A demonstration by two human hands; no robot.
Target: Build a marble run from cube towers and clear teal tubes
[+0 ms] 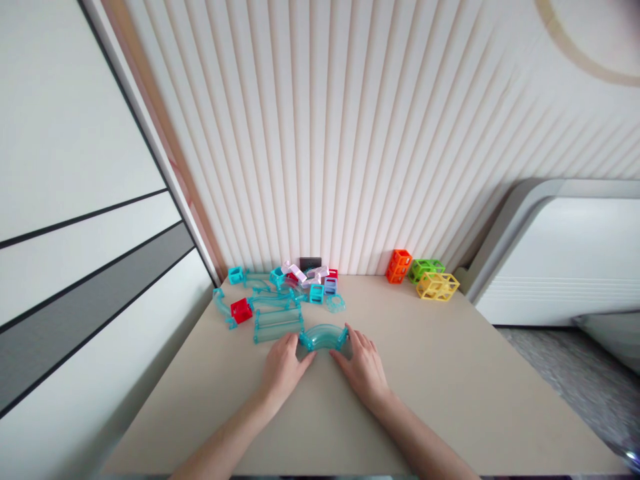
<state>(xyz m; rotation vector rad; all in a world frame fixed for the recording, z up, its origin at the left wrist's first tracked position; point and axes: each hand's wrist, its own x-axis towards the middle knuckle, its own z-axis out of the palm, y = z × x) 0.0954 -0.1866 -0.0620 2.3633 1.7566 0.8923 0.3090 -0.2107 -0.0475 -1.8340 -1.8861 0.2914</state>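
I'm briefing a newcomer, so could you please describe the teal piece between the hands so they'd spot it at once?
On the beige table, find the left hand and right hand. Between them is the curved teal piece, its arc unlike the straight-edged teal panel beyond the left hand.

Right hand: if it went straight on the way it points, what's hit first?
The curved teal track: its right end seems to touch the right hand. Roughly in line beyond is the round teal piece; depth unclear.
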